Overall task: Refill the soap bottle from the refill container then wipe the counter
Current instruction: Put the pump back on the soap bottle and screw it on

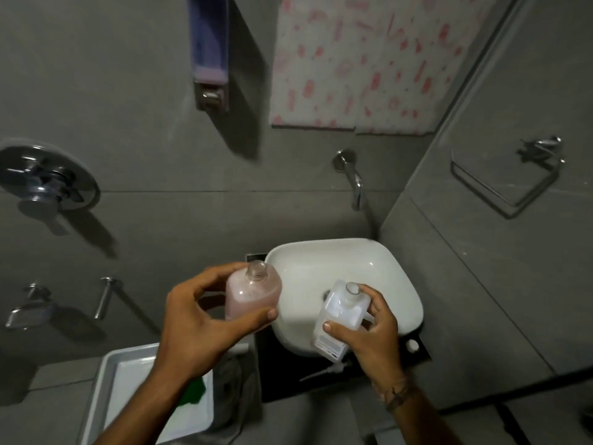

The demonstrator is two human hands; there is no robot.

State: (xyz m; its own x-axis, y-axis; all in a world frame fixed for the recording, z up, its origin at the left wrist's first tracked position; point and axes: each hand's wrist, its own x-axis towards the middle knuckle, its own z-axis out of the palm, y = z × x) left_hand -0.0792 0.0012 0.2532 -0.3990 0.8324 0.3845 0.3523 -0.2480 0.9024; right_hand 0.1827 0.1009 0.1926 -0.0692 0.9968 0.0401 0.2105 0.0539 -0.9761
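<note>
Two open-necked bottles are held up over the sink area, one in each hand. The left hand [199, 319] grips the pink bottle [253, 293]: its thumb lies across the near face and its fingers [221, 274] curl round the far side. This bottle stands roughly upright above the left edge of the dark surface [279, 380], just beside the left rim of the white basin [321, 261]. It looks mostly full of pale pink liquid, and its clear neck has no cap.

The right hand [375, 332] holds the white bottle [337, 316]. The thumb presses on the labelled front, the other fingers wrap the right side, and one fingertip sits next to the uncapped neck. This bottle tilts a little to the left and hangs over the near part of the basin. The two bottles are apart, with neither neck over the other. Which one is the refill container cannot be told.

A white pump head [324, 371] lies on its side on the surface near the front edge, just in front of the basin. Off the left edge of the surface, lower down, a white tray [109, 380] holds a green cloth [195, 391], and the left forearm crosses above it. A chrome tap [353, 181] juts from the grey wall over the basin's far side. Higher up hangs a white towel with pink marks [353, 59].
</note>
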